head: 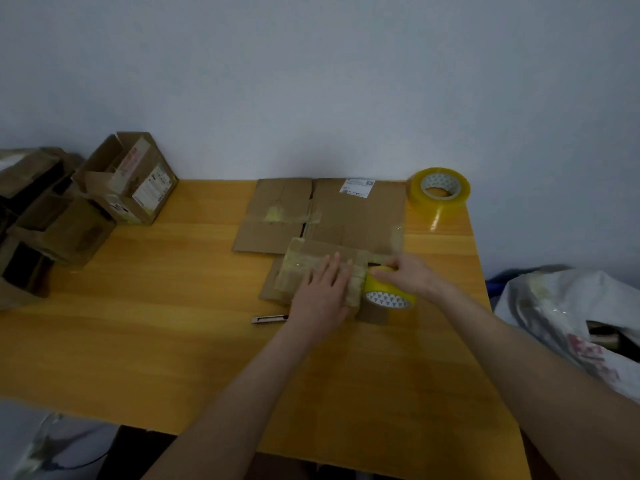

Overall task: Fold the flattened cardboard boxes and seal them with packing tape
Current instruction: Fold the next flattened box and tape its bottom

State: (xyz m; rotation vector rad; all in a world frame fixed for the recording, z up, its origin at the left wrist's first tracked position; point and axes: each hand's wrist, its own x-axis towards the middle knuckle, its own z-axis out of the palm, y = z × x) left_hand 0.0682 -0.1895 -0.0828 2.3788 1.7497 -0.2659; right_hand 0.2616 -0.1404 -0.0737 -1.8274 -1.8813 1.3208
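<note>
As it sits on the wooden bench, a small folded box seems to be getting its tape seal.
Just behind it a flattened cardboard box waits. The left hand lies flat, fingers straight, on the folded box, probably to keep the flaps closed. The right hand grasps the yellow tape roll at the box's right end, probably to pull the strip. The strip itself is hard to see, and the left wrist hides one end of the utility knife.

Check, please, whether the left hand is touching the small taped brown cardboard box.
Touching: the head view shows the left hand pressed flat on top of the small taped brown cardboard box.
</note>
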